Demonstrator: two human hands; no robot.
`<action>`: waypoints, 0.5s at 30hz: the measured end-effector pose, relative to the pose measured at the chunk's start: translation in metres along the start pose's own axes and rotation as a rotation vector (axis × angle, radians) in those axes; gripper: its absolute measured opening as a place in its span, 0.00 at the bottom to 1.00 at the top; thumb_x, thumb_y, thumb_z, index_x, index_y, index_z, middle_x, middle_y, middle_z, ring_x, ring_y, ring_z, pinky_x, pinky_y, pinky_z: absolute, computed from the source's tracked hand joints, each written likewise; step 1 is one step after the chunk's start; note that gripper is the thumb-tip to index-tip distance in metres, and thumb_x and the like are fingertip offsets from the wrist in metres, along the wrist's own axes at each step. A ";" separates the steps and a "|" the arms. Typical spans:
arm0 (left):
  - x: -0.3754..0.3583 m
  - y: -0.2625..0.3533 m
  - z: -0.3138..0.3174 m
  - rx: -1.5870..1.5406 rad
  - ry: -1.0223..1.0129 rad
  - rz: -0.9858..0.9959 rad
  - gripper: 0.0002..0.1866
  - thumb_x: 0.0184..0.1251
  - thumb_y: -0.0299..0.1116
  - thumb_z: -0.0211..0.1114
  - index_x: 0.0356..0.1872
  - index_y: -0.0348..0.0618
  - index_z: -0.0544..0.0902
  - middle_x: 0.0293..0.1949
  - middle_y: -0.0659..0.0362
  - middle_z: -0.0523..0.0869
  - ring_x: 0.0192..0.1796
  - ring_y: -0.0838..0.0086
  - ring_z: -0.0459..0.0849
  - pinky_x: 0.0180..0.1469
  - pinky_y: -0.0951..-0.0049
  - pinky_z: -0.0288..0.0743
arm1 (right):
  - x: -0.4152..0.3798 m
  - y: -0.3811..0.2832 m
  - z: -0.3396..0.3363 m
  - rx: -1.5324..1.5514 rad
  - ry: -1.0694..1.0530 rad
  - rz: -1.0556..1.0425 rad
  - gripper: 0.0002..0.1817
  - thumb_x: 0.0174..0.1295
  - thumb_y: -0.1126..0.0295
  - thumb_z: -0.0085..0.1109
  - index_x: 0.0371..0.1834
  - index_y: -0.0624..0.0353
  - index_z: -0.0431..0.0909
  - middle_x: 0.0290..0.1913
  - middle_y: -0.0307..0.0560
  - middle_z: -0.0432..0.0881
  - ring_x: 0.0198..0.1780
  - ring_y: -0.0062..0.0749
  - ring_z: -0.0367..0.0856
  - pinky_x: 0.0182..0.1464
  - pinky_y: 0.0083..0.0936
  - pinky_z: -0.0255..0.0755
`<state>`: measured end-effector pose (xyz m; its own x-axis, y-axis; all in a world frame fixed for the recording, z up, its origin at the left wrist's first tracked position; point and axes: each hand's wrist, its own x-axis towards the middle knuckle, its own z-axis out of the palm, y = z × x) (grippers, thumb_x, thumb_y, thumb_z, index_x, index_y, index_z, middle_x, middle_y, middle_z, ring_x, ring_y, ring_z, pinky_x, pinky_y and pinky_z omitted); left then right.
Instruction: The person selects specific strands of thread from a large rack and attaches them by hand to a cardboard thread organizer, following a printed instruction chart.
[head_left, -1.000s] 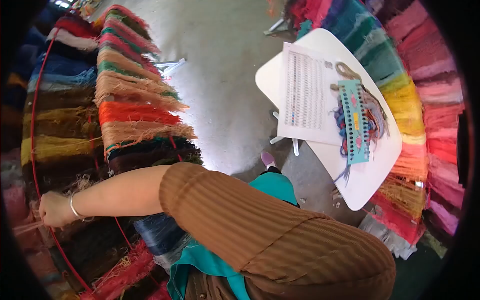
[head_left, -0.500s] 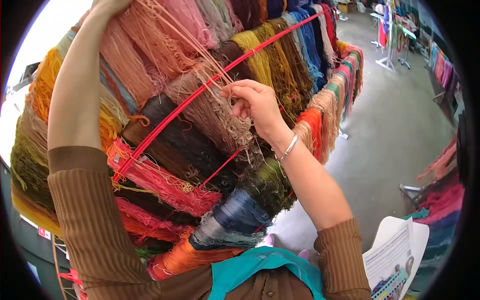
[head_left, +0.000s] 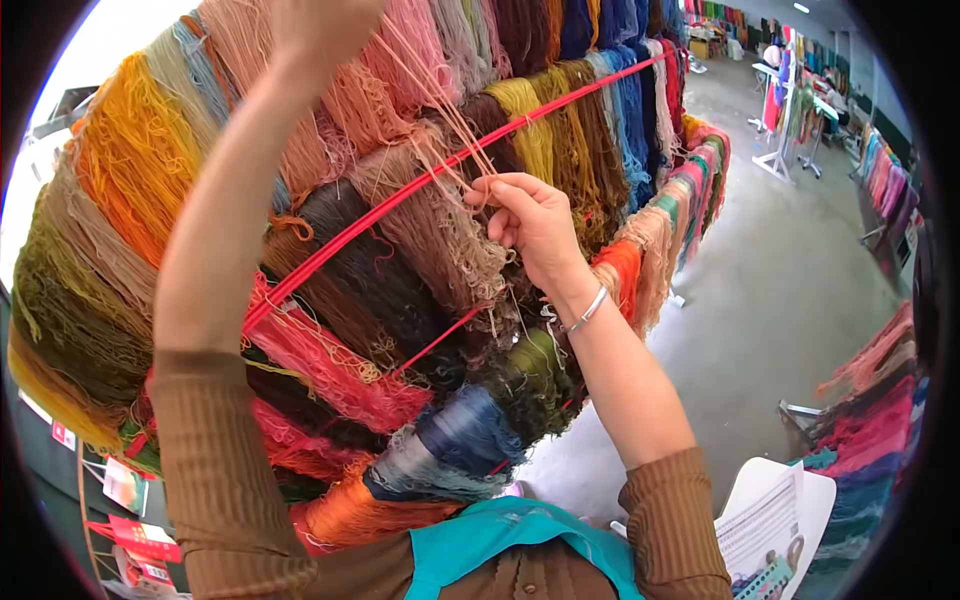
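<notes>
Pale pink yarn strands (head_left: 432, 88) run taut and slanting across the hanging skeins. My right hand (head_left: 535, 220) pinches their lower end between thumb and fingertips, just below a red cord (head_left: 400, 200). My left hand (head_left: 325, 25) is raised at the top edge, blurred and partly cut off; the strands run up to its closed fingers. Behind my right hand hangs a tangled beige-brown skein (head_left: 425, 220) with frayed loose ends. A black skein (head_left: 365, 265) lies left of it, and yellow skeins (head_left: 520, 110) hang above right.
Orange skeins (head_left: 130, 150) and olive skeins (head_left: 70, 290) fill the left side. Blue yarn (head_left: 465, 425) bulges low near my teal apron (head_left: 520, 545). A white board with a printed sheet (head_left: 770, 520) stands at lower right. Grey floor (head_left: 770, 280) and further yarn racks (head_left: 885, 180) lie beyond.
My left hand has moved right and slightly down, bringing the upper end of the strands with it. My right hand keeps its pinch near the red cord. The whole view has shifted slightly.
</notes>
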<state>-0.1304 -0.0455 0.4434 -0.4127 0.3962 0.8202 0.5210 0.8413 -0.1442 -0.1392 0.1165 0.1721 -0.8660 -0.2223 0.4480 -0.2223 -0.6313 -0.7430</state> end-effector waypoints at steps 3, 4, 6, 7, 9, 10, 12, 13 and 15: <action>-0.080 0.030 0.047 -0.386 0.079 -0.136 0.13 0.73 0.43 0.58 0.34 0.46 0.80 0.29 0.61 0.79 0.32 0.76 0.76 0.39 0.72 0.72 | -0.001 -0.002 0.000 0.002 0.013 -0.001 0.11 0.71 0.68 0.56 0.47 0.63 0.84 0.41 0.48 0.89 0.23 0.16 0.79 0.23 0.11 0.67; -0.100 0.041 0.054 -0.632 0.058 -0.341 0.09 0.71 0.38 0.61 0.30 0.47 0.77 0.25 0.66 0.73 0.29 0.81 0.69 0.35 0.78 0.66 | -0.001 -0.002 -0.001 -0.014 0.019 -0.002 0.11 0.72 0.67 0.56 0.46 0.62 0.84 0.41 0.47 0.89 0.23 0.15 0.79 0.23 0.11 0.67; -0.133 0.035 0.081 -0.847 0.090 -0.616 0.09 0.71 0.36 0.63 0.35 0.41 0.78 0.29 0.65 0.78 0.30 0.83 0.71 0.35 0.77 0.69 | -0.001 -0.004 -0.001 -0.014 0.022 -0.003 0.11 0.71 0.67 0.56 0.45 0.61 0.85 0.40 0.43 0.89 0.23 0.15 0.78 0.23 0.11 0.66; -0.143 0.043 0.083 -0.925 0.059 -0.731 0.08 0.70 0.36 0.64 0.38 0.41 0.80 0.33 0.65 0.80 0.33 0.82 0.74 0.39 0.79 0.70 | -0.001 -0.004 0.000 -0.014 0.030 -0.004 0.10 0.70 0.68 0.56 0.43 0.59 0.85 0.40 0.40 0.89 0.23 0.14 0.78 0.23 0.11 0.66; -0.155 0.051 0.088 -1.035 -0.079 -0.821 0.11 0.70 0.36 0.66 0.46 0.39 0.83 0.40 0.64 0.84 0.41 0.80 0.79 0.47 0.77 0.73 | 0.000 -0.004 0.001 -0.005 0.025 0.003 0.10 0.71 0.67 0.56 0.43 0.59 0.85 0.39 0.40 0.89 0.23 0.14 0.78 0.23 0.12 0.66; -0.160 0.050 0.090 -1.085 -0.168 -0.805 0.14 0.70 0.36 0.67 0.49 0.38 0.83 0.42 0.63 0.85 0.43 0.79 0.81 0.50 0.77 0.74 | 0.001 -0.002 0.001 0.007 0.025 0.012 0.09 0.71 0.67 0.57 0.44 0.59 0.85 0.39 0.39 0.88 0.23 0.15 0.79 0.23 0.12 0.66; -0.164 0.049 0.096 -1.217 -0.262 -0.771 0.17 0.68 0.38 0.70 0.51 0.36 0.83 0.42 0.60 0.86 0.45 0.78 0.82 0.52 0.75 0.75 | 0.004 0.006 0.000 0.027 0.021 0.012 0.09 0.71 0.67 0.57 0.44 0.58 0.85 0.38 0.39 0.88 0.23 0.15 0.79 0.23 0.12 0.65; -0.165 0.048 0.103 -1.261 -0.214 -0.770 0.15 0.66 0.36 0.71 0.47 0.35 0.85 0.39 0.59 0.87 0.44 0.78 0.83 0.50 0.75 0.77 | 0.005 0.009 0.000 0.048 0.024 0.010 0.09 0.71 0.66 0.58 0.44 0.58 0.84 0.38 0.39 0.88 0.24 0.16 0.79 0.23 0.12 0.65; -0.166 0.044 0.107 -1.224 -0.192 -0.737 0.14 0.66 0.35 0.72 0.44 0.35 0.86 0.37 0.59 0.87 0.42 0.78 0.83 0.49 0.75 0.77 | 0.006 0.011 0.000 0.056 0.005 0.006 0.09 0.71 0.66 0.58 0.45 0.57 0.84 0.37 0.38 0.87 0.24 0.16 0.80 0.23 0.12 0.65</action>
<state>-0.1191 -0.0348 0.2420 -0.9064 0.1442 0.3970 0.4100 0.0739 0.9091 -0.1467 0.1084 0.1662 -0.8697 -0.2222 0.4408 -0.1921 -0.6703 -0.7168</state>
